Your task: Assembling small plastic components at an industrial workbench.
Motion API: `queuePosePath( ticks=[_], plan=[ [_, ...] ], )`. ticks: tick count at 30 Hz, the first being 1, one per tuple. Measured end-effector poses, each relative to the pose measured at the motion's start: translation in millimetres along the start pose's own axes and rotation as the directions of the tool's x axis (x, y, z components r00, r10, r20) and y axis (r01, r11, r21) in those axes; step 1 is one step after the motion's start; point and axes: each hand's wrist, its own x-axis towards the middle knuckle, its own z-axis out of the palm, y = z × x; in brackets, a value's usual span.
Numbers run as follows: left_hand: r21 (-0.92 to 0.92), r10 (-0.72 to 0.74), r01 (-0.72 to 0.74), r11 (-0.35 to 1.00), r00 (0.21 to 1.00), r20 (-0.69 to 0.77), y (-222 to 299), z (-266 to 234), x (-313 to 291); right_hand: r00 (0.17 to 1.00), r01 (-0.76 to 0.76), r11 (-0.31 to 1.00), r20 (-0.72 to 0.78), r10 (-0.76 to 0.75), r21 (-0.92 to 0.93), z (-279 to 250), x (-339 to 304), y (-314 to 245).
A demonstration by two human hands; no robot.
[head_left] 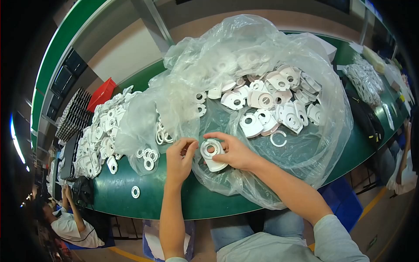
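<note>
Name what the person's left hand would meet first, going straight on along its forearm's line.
The left hand would probably meet the clear plastic bag ahead of it first, though depth is unclear.

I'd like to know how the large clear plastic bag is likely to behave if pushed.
The bag is probably floppy, as its thin film slumps in wrinkles. It would likely feel heavy to shift, given the many white parts heaped inside.

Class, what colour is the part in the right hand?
The part in the right hand is white; the head view shows it best.
</note>
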Motion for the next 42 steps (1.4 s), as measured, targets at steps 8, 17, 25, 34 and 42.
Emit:
queuePosePath(
  ticks=[8, 17, 25, 34, 42],
  plan=[
    [-0.057, 0.023, -0.022, 0.998, 1.000, 0.013, 10, -10, -4, 0.998, 0.056, 0.994, -0.043, -0.053, 0.094, 12, 5, 0],
    [-0.151, -0.054, 0.065, 0.986, 0.996, 0.075, 14, -8, -5, 0.998, 0.051, 0.999, -0.035, -0.051, -0.008, 10, 5, 2],
    [-0.247, -0.001, 0.003, 0.969, 1.000, 0.009, 20, -6, -8, 0.978, 0.169, 0.946, -0.070, -0.195, -0.278, 15, 1, -8],
    [-0.409, -0.047, 0.033, 0.912, 0.999, -0.023, 17, -4, -8, 0.997, 0.076, 0.997, -0.027, -0.076, -0.003, 20, 1, -6],
    [-0.410, -0.099, 0.080, 0.909, 0.995, -0.026, 14, 2, -10, 0.983, 0.091, 0.974, -0.139, -0.121, -0.208, 27, -3, -17]
  ],
)
